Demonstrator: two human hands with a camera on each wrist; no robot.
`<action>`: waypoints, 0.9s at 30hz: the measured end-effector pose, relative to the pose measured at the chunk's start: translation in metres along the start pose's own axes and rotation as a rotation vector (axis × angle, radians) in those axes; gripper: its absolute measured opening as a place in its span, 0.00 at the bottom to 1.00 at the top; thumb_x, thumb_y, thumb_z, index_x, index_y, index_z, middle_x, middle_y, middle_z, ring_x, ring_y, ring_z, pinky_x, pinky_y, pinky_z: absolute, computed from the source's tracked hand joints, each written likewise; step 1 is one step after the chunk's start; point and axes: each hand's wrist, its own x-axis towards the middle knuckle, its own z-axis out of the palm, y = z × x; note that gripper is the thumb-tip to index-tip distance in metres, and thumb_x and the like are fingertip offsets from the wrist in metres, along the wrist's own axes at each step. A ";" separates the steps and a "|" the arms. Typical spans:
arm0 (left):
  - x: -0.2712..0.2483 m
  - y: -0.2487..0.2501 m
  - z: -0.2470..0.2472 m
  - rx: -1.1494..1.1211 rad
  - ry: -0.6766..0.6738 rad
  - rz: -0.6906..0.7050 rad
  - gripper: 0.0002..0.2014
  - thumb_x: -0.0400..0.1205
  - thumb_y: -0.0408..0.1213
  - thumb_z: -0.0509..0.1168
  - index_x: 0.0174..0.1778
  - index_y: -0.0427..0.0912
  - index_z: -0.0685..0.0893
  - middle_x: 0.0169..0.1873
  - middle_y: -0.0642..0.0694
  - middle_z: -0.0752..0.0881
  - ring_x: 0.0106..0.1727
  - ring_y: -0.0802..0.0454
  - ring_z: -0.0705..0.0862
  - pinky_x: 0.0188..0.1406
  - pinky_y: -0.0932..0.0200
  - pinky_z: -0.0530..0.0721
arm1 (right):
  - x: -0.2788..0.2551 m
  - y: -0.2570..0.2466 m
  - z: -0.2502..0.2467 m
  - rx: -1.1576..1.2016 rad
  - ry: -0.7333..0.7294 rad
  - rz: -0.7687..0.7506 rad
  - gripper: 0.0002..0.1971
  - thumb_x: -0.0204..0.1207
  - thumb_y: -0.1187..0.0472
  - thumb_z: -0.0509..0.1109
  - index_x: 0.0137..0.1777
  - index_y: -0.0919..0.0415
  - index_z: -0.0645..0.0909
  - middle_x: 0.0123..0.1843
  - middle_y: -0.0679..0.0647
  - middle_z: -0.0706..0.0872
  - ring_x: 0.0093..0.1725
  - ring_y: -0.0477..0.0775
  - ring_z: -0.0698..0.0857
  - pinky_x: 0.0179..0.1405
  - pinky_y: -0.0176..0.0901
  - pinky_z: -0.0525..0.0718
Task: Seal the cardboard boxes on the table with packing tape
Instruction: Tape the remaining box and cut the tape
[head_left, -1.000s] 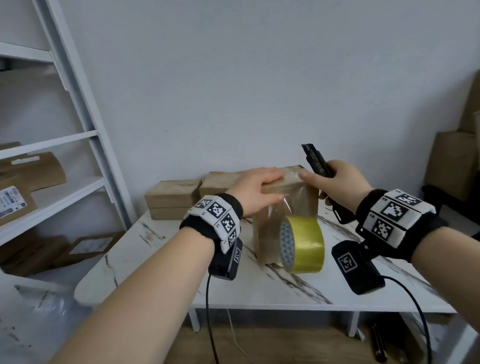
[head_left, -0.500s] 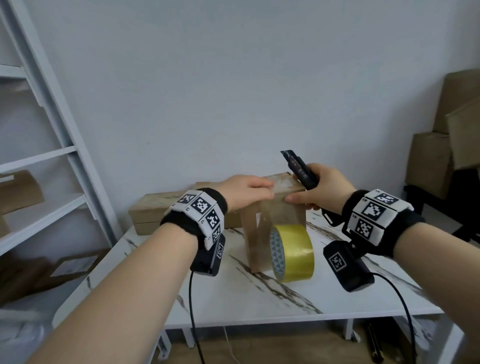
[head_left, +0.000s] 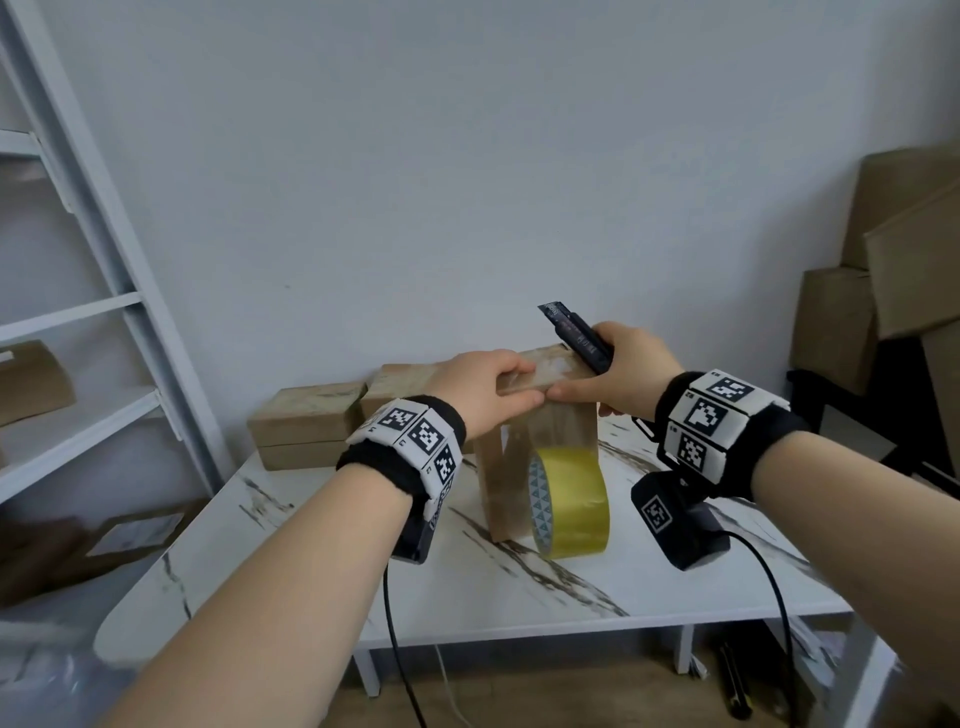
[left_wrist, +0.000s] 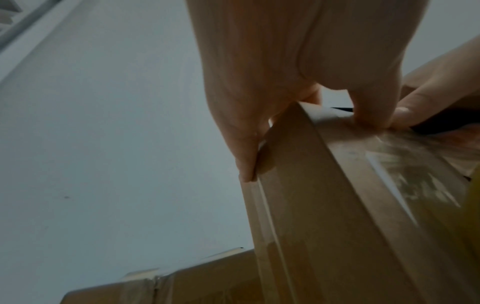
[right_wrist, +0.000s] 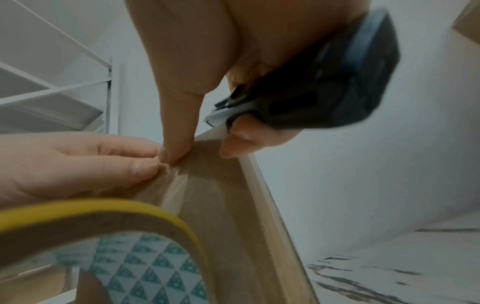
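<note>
Here the cardboard box (head_left: 540, 457) stands on end on the table (head_left: 519, 587), long axis vertical. The left hand (head_left: 483, 389) grips its top edge. The right hand (head_left: 623, 374) clutches a black knife (head_left: 574, 338) pointing up-left, thumb pressing the box. The tape roll (head_left: 569, 504) stands just before it.

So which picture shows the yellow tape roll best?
The head view: the whole tape roll stands on edge against the upright box. The right wrist view shows only its near rim and patterned core; the left wrist view, a yellow sliver.
</note>
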 end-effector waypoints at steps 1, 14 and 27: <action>0.000 0.000 0.000 0.003 0.000 0.006 0.22 0.78 0.51 0.68 0.68 0.52 0.79 0.65 0.52 0.82 0.66 0.53 0.79 0.66 0.58 0.75 | 0.000 0.001 0.000 0.003 0.002 -0.005 0.28 0.60 0.54 0.84 0.58 0.59 0.77 0.45 0.54 0.84 0.30 0.47 0.82 0.23 0.36 0.82; -0.042 0.015 0.006 0.257 0.367 -0.036 0.14 0.83 0.49 0.59 0.62 0.51 0.79 0.61 0.50 0.78 0.64 0.50 0.73 0.60 0.55 0.73 | -0.002 0.003 0.005 -0.064 0.047 -0.020 0.31 0.61 0.50 0.83 0.59 0.60 0.75 0.50 0.56 0.84 0.40 0.58 0.85 0.41 0.51 0.87; -0.041 0.026 0.042 -0.258 0.109 -0.376 0.19 0.77 0.53 0.67 0.45 0.38 0.76 0.38 0.41 0.82 0.37 0.47 0.82 0.39 0.56 0.81 | -0.022 -0.018 -0.014 -0.145 0.047 -0.077 0.14 0.77 0.56 0.69 0.62 0.55 0.79 0.52 0.56 0.87 0.38 0.60 0.87 0.31 0.40 0.85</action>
